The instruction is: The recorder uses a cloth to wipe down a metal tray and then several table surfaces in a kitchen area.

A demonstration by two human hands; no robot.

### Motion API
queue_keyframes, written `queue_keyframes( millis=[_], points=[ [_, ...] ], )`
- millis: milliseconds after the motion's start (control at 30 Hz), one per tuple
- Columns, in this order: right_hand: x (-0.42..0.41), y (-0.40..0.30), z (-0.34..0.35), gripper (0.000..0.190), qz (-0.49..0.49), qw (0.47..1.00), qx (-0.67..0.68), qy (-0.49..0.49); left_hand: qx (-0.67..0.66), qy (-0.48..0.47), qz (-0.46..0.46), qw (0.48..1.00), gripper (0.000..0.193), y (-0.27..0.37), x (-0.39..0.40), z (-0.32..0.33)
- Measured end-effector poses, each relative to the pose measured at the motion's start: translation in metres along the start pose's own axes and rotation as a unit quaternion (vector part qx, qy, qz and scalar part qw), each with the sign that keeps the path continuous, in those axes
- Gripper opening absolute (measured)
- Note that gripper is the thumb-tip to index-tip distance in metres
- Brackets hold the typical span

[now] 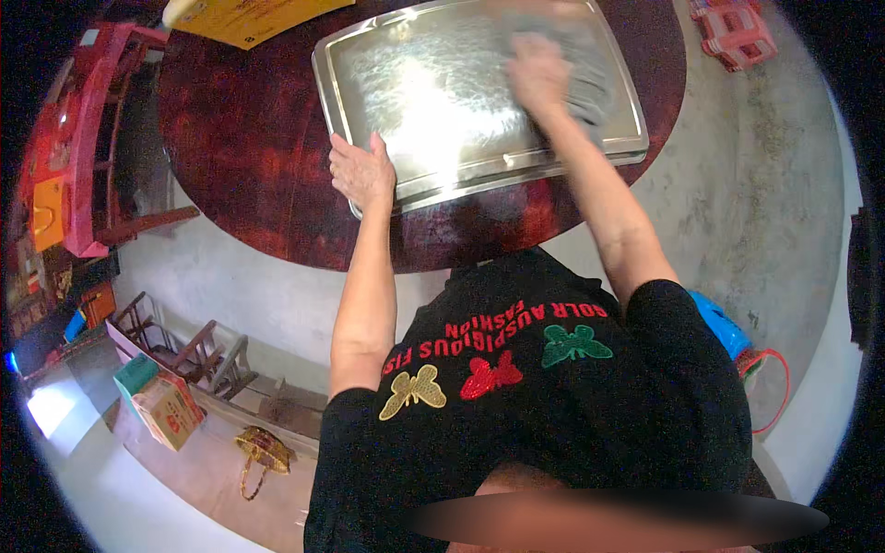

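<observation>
A large rectangular metal tray (442,104) with a raised rim lies on a round, dark red wooden table (235,152). My left hand (364,169) grips the tray's near left corner, its thumb over the rim. Towards the tray's right side, my right hand (543,72), blurred by motion, presses a grey cloth (588,90) onto the metal. The cloth is smeared too, and part of it sits under my fingers. Bright glare hides some of the tray's middle.
A yellow box (249,21) stands at the table's far left. Red plastic stools (736,34) are on the floor at upper right. Wooden chairs (207,345), a carton (166,408) and a woven basket (263,449) show at lower left. A blue object (719,321) lies right of my body.
</observation>
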State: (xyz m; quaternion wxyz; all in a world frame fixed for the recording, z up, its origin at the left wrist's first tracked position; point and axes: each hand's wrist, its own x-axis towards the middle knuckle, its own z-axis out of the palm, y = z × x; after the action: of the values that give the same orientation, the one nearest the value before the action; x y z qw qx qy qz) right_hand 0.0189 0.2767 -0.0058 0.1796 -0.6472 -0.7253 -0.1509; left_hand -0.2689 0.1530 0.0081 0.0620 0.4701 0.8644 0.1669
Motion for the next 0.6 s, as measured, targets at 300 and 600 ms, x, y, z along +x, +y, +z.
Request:
queue_keyframes(
  millis=[300, 600],
  points=[
    [0.0, -0.232, 0.003, 0.03, -0.364, 0.89, 0.265, -0.069, 0.019, -0.046, -0.031, 0.998, 0.066, -0.005, 0.004, 0.01],
    [0.125, -0.041, 0.053, 0.036, -0.184, 0.974, 0.106, -0.079, 0.03, -0.008, -0.053, 0.998, 0.066, 0.019, -0.002, 0.001]
  ],
)
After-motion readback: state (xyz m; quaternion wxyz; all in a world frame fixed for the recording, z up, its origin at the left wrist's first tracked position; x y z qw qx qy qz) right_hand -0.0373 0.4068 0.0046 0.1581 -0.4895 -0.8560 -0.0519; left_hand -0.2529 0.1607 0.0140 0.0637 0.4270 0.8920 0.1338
